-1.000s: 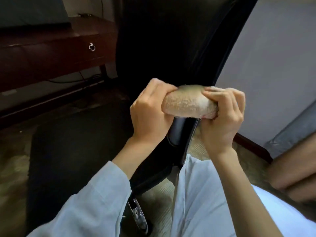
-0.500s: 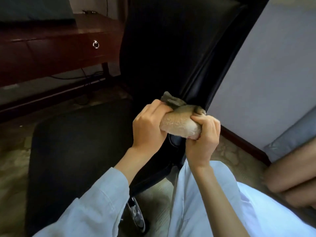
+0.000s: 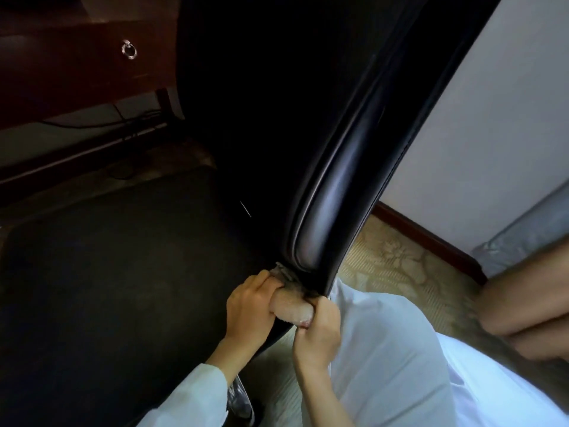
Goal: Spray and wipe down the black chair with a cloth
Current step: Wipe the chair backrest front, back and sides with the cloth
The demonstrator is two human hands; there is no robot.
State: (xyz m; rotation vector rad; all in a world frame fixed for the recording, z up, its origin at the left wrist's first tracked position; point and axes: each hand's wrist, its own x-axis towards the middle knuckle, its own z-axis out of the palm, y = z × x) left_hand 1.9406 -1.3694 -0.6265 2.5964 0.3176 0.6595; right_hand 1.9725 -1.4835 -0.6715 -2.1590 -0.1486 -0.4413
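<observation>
The black chair (image 3: 332, 192) fills the middle of the view, its glossy backrest edge running down to the seat (image 3: 107, 272) at the left. A beige cloth (image 3: 291, 305) is wrapped round the bottom end of that backrest edge. My left hand (image 3: 249, 309) grips the cloth from the left side. My right hand (image 3: 318, 331) grips it from the right and below. Most of the cloth is hidden between the two hands and the chair.
A dark wooden desk (image 3: 77, 75) with a ring drawer pull (image 3: 129, 50) stands at the back left, cables beneath it. A white wall (image 3: 492, 134) with dark skirting is on the right. Patterned carpet (image 3: 400, 260) lies beside the chair; a chrome chair leg (image 3: 238, 402) shows below.
Both hands have slid the cloth down the backrest edge to its bottom end, and the view has dropped closer to the chair.
</observation>
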